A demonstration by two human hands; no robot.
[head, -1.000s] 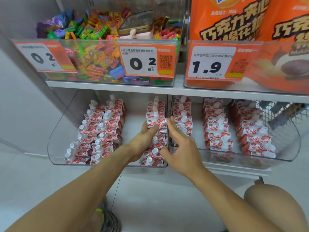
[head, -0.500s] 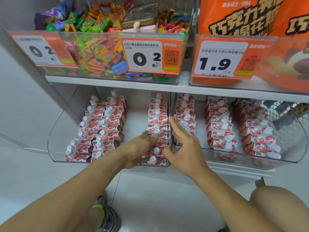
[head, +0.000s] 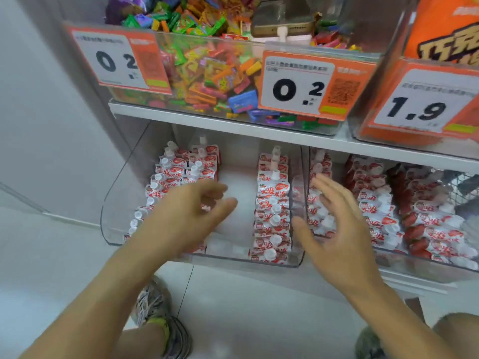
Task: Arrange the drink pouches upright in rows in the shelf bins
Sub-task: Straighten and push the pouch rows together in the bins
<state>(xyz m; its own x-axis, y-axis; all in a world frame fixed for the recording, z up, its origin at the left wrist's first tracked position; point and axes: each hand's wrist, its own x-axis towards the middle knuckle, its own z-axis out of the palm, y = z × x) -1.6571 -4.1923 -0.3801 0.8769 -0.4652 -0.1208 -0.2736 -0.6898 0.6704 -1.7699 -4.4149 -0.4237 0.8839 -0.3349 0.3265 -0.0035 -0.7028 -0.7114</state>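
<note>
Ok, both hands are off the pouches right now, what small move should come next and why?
Probably bring the left hand back into the left bin and shift its pouches toward the bare gap beside the single row. That bin holds two rows at its left and one at its right, with open floor between. The right hand is open and holds nothing.

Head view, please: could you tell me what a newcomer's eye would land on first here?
Probably the two bare hands, left hand and right hand, spread open and holding nothing in front of the clear lower bins. Behind them stand rows of red-and-white drink pouches, with a bare gap in the left bin. Above, orange price tags front a bin of bright candy.
</note>
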